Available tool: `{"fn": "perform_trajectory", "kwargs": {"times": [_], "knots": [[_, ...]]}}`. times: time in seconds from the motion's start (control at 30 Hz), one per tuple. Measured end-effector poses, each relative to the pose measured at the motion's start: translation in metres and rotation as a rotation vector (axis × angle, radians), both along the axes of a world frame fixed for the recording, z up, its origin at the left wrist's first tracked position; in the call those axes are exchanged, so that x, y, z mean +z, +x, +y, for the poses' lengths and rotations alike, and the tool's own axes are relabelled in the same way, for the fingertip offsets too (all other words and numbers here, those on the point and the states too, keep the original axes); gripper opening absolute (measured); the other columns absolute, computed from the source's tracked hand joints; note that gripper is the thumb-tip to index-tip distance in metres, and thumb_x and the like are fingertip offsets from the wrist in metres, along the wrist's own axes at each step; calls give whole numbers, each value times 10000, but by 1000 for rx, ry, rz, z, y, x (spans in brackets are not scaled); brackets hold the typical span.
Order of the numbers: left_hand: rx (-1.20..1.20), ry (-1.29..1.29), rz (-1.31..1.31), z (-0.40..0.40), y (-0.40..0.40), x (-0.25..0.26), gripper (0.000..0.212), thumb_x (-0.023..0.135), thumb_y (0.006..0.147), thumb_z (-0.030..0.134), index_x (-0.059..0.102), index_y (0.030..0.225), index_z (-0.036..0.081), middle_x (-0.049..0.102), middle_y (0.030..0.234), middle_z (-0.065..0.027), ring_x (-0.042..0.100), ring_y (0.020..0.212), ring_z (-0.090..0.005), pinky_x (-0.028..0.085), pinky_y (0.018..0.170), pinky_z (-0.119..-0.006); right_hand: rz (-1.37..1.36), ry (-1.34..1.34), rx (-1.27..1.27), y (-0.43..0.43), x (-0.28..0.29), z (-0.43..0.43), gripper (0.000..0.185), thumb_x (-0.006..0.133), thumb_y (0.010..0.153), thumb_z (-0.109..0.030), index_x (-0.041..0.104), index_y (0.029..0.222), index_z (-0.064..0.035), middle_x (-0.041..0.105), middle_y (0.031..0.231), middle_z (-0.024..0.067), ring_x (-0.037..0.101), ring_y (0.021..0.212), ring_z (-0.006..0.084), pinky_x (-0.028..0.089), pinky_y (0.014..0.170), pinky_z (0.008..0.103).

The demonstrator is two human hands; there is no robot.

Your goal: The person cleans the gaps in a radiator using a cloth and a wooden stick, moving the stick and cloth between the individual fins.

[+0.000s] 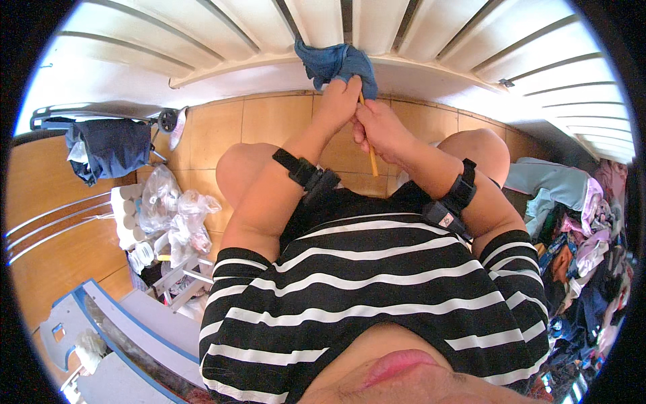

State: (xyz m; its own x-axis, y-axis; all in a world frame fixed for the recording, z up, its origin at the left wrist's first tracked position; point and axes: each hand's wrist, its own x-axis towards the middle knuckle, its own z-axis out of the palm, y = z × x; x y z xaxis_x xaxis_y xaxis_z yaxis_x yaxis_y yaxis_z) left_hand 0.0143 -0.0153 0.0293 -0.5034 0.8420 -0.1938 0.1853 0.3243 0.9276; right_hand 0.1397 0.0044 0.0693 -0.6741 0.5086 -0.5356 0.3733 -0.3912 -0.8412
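A crumpled blue cloth [325, 60] lies against the lower edge of a white slatted panel [323, 25], straight ahead of me. My left hand [343, 98] is closed on the cloth's near side, its fingertips mostly hidden. Just below and to the right, my right hand [376, 123] grips a thin yellow stick [374, 164]. The stick's lower end sticks out beneath that hand, while its upper end runs up beside my left hand to the cloth. What the stick's upper tip touches is hidden.
Brown floor tiles [277, 118] run below the panel. Plastic bags [161, 202], paper rolls [126, 214] and a dark blue wheeled bag [111, 149] stand at left. Grey-blue boards [126, 373] occupy the lower left. Heaped clothes [580, 252] lie at right.
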Motion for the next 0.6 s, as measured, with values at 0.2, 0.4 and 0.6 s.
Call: {"fn": "perform_trajectory", "kwargs": {"times": [0.2, 0.4, 0.6], "knots": [[-73, -91, 0, 12, -16, 20, 479, 488, 841, 345, 579, 790, -122, 580, 748, -306, 597, 736, -391, 451, 665, -420, 17, -28, -40, -14, 1, 9, 239, 396, 903, -250, 471, 768, -68, 478, 570, 23, 432, 403, 123, 317, 356, 254], [-69, -55, 233, 2, -9, 10, 456, 475, 838, 315, 578, 789, -126, 586, 704, -273, 607, 695, -347, 462, 614, -397, 57, -90, -64, -9, -6, -3, 199, 388, 891, -207, 458, 774, -62, 420, 561, 15, 398, 420, 124, 315, 365, 254], [-127, -108, -84, 17, -31, 38, 380, 485, 836, 291, 578, 848, -77, 588, 692, -156, 561, 583, -238, 446, 529, -354, 196, -241, -199, -32, 6, 0, 210, 368, 906, -201, 445, 775, -56, 427, 569, 29, 408, 426, 132, 362, 383, 283]]}}
